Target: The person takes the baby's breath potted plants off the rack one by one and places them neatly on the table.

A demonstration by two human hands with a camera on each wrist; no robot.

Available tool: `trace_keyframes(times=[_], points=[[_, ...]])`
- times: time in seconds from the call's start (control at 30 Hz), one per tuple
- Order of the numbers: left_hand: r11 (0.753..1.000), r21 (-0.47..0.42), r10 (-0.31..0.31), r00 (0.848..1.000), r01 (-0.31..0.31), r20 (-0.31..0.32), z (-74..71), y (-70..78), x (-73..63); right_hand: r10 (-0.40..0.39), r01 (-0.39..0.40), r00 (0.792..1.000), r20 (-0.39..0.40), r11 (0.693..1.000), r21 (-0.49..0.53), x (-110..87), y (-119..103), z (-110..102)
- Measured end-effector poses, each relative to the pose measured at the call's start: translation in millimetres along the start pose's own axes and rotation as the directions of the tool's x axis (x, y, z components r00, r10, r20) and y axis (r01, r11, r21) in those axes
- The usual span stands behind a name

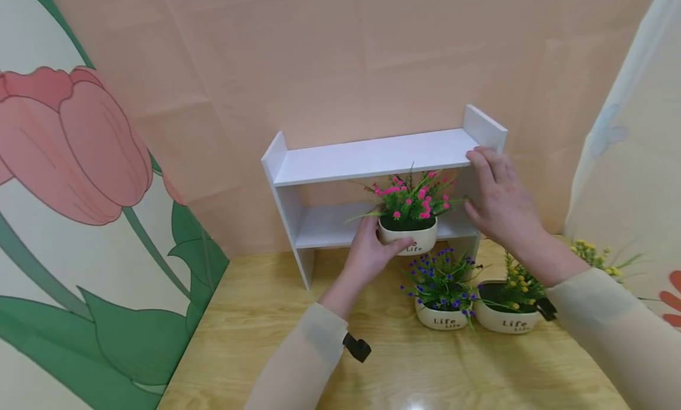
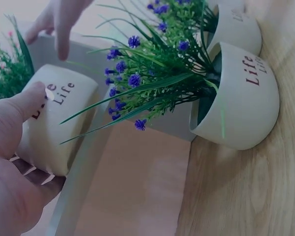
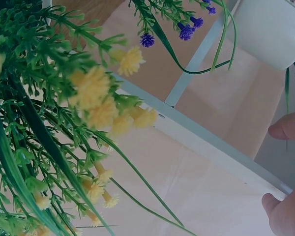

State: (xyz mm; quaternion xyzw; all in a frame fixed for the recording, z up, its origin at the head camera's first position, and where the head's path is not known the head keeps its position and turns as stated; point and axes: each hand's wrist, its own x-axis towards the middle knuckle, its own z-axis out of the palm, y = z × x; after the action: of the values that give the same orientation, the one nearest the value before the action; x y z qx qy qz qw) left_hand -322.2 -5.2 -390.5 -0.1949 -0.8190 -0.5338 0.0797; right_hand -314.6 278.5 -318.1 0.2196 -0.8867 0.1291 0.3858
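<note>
My left hand [image 1: 369, 250] grips a cream oval flowerpot [image 1: 417, 240] of pink flowers [image 1: 407, 200], its thumb across the front lettering. The pot is raised off the table, in front of the middle board of a white two-tier shelf [image 1: 367, 156]. In the left wrist view the thumb presses the wall of this pot [image 2: 64, 113] and the other fingers curl under it. At the shelf's upper right corner, my right hand [image 1: 500, 191] holds the frame, fingertips on the top board and thumb lower down. The right wrist view shows its thumb [image 3: 290, 127] near the side panel [image 3: 211, 147].
A pot of blue-purple flowers [image 1: 444, 318] stands on the wooden table [image 1: 255, 339] below the raised pot. To its right, a pot of yellow flowers [image 1: 508, 321] sits partly behind my right forearm. A peach backdrop [image 1: 319, 61] hangs behind the shelf.
</note>
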Motion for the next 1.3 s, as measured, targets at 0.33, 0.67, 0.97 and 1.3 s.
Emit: trace_keyframes(times=[0.33,0.67,0.97,1.3], points=[[1.000,-0.008,0.021,1.000,-0.021,-0.018,-11.0,-0.3,-18.1,-0.003,0.003,1.000,-0.009,1.000,-0.023,0.4,0,2],[0.997,-0.069,0.024,1.000,-0.025,-0.014,-28.0,3.7,-41.2,0.005,-0.005,1.000,-0.011,1.000,-0.029,0.7,-2,2],[0.991,-0.107,0.073,0.996,-0.077,-0.042,-45.5,-1.0,-59.0,-0.005,0.005,1.000,-0.020,1.000,-0.007,3.4,2,5],[0.991,-0.091,0.091,0.991,-0.100,-0.098,-68.6,-7.0,-73.3,-0.011,0.011,1.000,-0.014,1.000,0.007,10.3,11,10]])
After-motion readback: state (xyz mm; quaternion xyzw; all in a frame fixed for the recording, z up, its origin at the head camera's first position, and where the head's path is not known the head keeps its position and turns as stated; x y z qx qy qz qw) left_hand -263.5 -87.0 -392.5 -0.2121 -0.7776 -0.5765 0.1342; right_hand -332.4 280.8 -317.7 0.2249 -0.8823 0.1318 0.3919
